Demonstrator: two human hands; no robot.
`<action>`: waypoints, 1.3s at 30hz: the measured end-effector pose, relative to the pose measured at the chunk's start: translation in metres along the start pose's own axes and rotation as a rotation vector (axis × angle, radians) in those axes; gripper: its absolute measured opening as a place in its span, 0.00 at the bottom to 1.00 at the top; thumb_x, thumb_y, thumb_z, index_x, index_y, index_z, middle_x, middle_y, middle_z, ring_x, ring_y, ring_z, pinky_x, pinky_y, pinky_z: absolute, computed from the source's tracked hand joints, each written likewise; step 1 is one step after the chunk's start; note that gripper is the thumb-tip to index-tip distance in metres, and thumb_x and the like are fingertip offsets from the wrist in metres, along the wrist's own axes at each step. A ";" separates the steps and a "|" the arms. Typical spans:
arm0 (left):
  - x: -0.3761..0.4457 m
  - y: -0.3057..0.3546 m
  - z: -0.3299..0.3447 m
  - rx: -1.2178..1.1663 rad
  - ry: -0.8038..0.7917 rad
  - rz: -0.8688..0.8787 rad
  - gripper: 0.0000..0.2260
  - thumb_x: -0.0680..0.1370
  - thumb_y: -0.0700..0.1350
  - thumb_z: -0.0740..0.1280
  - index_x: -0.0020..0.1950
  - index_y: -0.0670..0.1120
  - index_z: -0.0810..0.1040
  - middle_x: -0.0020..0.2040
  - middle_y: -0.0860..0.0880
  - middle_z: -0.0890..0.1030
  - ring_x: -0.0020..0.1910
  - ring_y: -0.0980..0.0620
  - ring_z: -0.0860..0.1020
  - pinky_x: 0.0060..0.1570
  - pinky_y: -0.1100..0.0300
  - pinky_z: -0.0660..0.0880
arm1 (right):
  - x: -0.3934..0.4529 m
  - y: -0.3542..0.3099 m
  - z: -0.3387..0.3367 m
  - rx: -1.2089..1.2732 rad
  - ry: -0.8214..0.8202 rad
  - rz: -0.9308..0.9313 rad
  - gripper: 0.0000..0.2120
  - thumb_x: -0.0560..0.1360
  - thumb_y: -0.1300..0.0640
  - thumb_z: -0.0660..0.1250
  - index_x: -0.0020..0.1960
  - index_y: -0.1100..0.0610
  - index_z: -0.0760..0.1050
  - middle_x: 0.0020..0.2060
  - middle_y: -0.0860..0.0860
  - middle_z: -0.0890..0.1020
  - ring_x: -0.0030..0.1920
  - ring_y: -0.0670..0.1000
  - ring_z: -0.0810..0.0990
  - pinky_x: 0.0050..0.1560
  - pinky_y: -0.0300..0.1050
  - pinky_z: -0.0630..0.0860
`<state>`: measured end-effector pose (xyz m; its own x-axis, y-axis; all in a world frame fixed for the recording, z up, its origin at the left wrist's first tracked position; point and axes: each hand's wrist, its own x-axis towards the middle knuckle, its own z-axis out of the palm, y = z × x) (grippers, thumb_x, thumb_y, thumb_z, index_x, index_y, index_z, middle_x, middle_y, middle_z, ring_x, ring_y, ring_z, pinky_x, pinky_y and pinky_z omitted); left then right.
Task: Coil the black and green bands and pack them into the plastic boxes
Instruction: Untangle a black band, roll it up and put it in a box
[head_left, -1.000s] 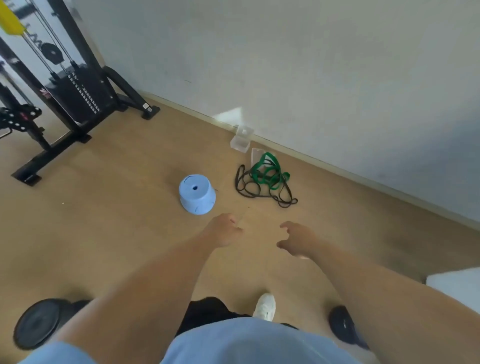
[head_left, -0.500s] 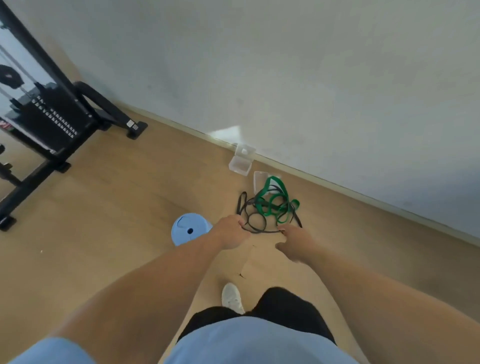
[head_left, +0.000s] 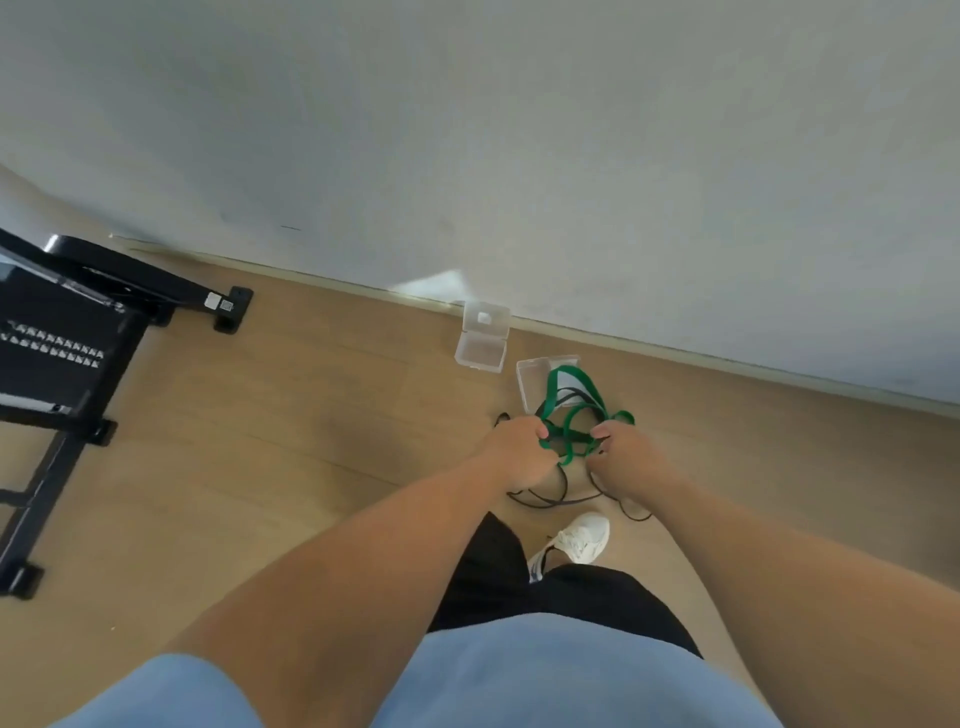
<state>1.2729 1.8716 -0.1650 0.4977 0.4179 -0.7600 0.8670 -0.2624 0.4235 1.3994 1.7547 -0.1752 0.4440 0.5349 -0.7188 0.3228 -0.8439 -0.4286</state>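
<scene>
While both hands grip the tangle, left hand (head_left: 519, 451) and right hand (head_left: 626, 453) each have fingers curled round the flat green rubber band (head_left: 574, 415), lifted just in front of two clear plastic boxes (head_left: 482, 345) standing open. Thin black band (head_left: 558, 500) loops dangle below toward the wooden floor (head_left: 291, 441).

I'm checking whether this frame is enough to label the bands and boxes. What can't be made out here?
Head view only:
- How the green band and black band intertwine: the tangle is too fine to trace.
- Each hand's grip: left hand and right hand show their backs, fingers curled under.
- The box by the bands: partly covered by green loops.
- The open box by the wall: contents too small to tell.
</scene>
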 end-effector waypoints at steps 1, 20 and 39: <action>0.011 0.001 -0.011 0.029 -0.010 0.017 0.19 0.78 0.50 0.66 0.69 0.48 0.74 0.64 0.45 0.78 0.62 0.43 0.77 0.57 0.52 0.75 | 0.013 -0.008 -0.004 0.021 0.022 0.010 0.21 0.77 0.54 0.65 0.69 0.52 0.73 0.56 0.53 0.83 0.55 0.55 0.81 0.57 0.51 0.78; 0.400 -0.152 -0.042 0.575 -0.474 0.103 0.18 0.81 0.48 0.65 0.71 0.48 0.74 0.69 0.46 0.77 0.66 0.46 0.76 0.65 0.51 0.73 | 0.366 -0.015 0.207 0.359 -0.083 0.356 0.20 0.76 0.55 0.64 0.67 0.47 0.75 0.58 0.48 0.82 0.58 0.52 0.80 0.57 0.47 0.78; 0.531 -0.152 -0.029 1.196 -0.160 0.476 0.19 0.83 0.55 0.64 0.72 0.50 0.73 0.60 0.52 0.81 0.56 0.51 0.79 0.34 0.64 0.68 | 0.618 0.060 0.445 -0.162 0.058 0.328 0.19 0.80 0.51 0.66 0.68 0.54 0.73 0.66 0.53 0.74 0.69 0.56 0.71 0.67 0.53 0.71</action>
<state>1.4060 2.1585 -0.6185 0.6697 -0.0168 -0.7425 0.0079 -0.9995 0.0297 1.3211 2.0157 -0.8888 0.5911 0.2425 -0.7693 0.2815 -0.9558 -0.0850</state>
